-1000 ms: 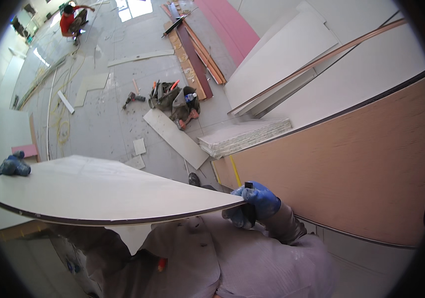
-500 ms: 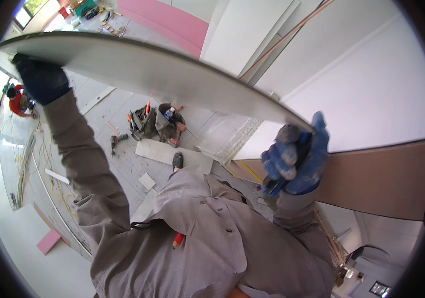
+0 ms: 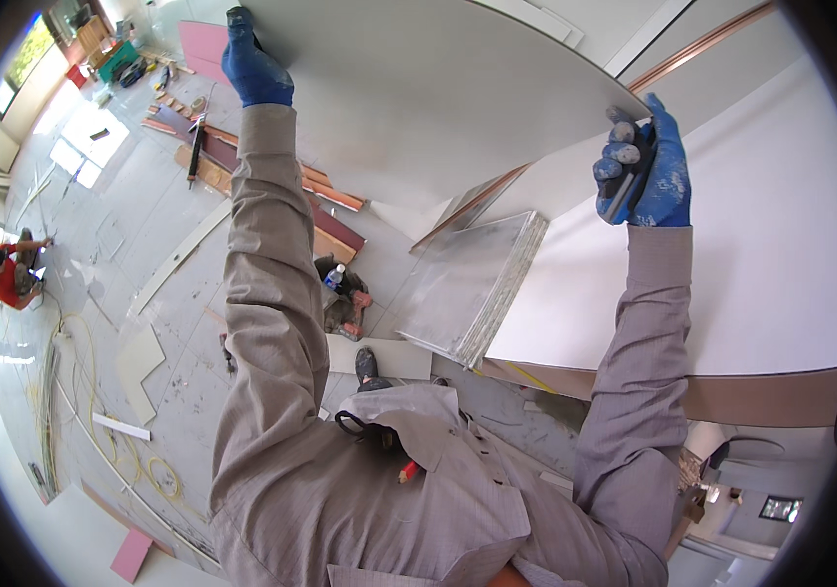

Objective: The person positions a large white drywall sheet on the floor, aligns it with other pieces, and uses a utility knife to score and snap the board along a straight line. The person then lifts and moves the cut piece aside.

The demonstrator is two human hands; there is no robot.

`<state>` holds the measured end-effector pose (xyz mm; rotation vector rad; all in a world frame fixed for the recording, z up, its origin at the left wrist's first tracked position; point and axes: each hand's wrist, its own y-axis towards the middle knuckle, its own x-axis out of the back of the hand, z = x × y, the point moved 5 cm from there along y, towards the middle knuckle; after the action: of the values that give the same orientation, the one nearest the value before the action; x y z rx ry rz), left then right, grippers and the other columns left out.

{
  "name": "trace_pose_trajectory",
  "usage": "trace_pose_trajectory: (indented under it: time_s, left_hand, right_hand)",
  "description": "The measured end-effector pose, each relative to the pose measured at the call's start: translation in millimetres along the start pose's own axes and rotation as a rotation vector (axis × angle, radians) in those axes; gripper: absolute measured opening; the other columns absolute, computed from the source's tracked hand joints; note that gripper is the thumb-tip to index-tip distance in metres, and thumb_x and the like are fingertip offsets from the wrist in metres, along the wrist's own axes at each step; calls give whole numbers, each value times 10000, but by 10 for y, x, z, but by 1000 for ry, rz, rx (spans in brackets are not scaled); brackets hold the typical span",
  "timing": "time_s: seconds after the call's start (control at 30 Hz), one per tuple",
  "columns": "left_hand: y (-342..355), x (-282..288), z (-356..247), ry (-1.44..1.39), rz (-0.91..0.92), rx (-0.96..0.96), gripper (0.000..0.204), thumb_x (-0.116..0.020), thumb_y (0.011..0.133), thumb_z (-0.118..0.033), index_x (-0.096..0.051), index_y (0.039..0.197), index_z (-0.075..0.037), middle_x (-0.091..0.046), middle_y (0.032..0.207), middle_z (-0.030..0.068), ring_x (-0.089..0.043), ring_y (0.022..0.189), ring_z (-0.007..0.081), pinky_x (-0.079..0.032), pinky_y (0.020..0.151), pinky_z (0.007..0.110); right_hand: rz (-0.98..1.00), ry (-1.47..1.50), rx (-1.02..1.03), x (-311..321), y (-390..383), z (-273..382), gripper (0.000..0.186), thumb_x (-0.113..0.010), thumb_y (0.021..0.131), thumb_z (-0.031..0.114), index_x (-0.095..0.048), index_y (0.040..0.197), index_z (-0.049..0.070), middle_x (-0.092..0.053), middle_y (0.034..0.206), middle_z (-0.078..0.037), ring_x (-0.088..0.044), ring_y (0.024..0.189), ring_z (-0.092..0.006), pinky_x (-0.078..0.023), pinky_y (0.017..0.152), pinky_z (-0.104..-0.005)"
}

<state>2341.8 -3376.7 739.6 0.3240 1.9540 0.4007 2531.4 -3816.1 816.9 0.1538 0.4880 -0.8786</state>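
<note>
A large pale grey board (image 3: 418,108) is held up in front of me, its broad face toward me. My left hand (image 3: 260,70), in a blue glove, is closed round its left edge, the fingers partly hidden behind it. At the board's right corner my right hand (image 3: 661,176), in a blue glove with white smears, is closed with the edge by its thumb and fingertips. Across that same palm lies a slim black tool with a flat grey end (image 3: 620,199), perhaps a utility knife. A red pencil (image 3: 409,473) sticks out of my shirt front.
To the right stands a white-topped surface (image 3: 731,293) with a brown side. Stacked grey panels (image 3: 472,289) lean beside it. A tool bag (image 3: 345,303), board offcuts (image 3: 140,372) and cables (image 3: 52,401) lie on the floor. A person in red (image 3: 13,274) crouches at far left.
The board has gone up and tilted, showing more of its face. Both my hands have risen with it and shifted right in the picture, arms straighter. The view has also turned.
</note>
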Motion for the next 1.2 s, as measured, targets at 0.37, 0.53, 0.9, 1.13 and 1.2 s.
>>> trace_pose_trajectory:
  time_s: [0.37,0.53,0.9,1.13,1.2]
  left_hand:
    - [-339,285,1146,66,-148,371,473,-589,1027,-451,-675,1204,-21,-698,1084,41,-654,943,160,-546,819,338]
    - [-231,589,1970,438,-96,477,509,-605,1019,-422,-643,1238,35,-690,1149,89,-647,1001,192,-527,877,339]
    - [-1063,687,2832,1048,374,405,886,-744,881,-325,-300,1527,88,-441,1510,278,-462,1378,355,-387,1125,398]
    - [-2573,1828,3170,1051,503,858,979,-812,807,-318,-297,1540,80,-311,1596,285,-255,1521,352,-233,1230,419]
    - [-2717,1519,3226,950,488,884,940,-810,820,-298,-319,1544,49,-344,1582,264,-403,1427,299,-419,1096,386]
  right_hand:
    - [-206,99,-176,365,222,-159,421,-682,915,446,-691,888,26,-650,637,-29,-584,462,-186,-532,472,-358]
    - [-285,74,-112,634,579,-333,398,-664,933,441,-667,945,43,-622,643,-45,-567,493,-207,-529,519,-394]
    - [-322,-213,-522,897,-1987,-2170,318,-654,987,301,-690,1159,35,-683,821,-67,-616,572,-124,-502,472,-274]
    - [-680,135,-594,1910,-3403,-2870,224,-666,970,229,-700,1017,13,-688,785,-76,-651,581,-164,-545,512,-315]
    - [-677,85,-534,2001,-3507,-2686,219,-658,974,221,-700,993,7,-694,792,-82,-659,584,-168,-553,518,-319]
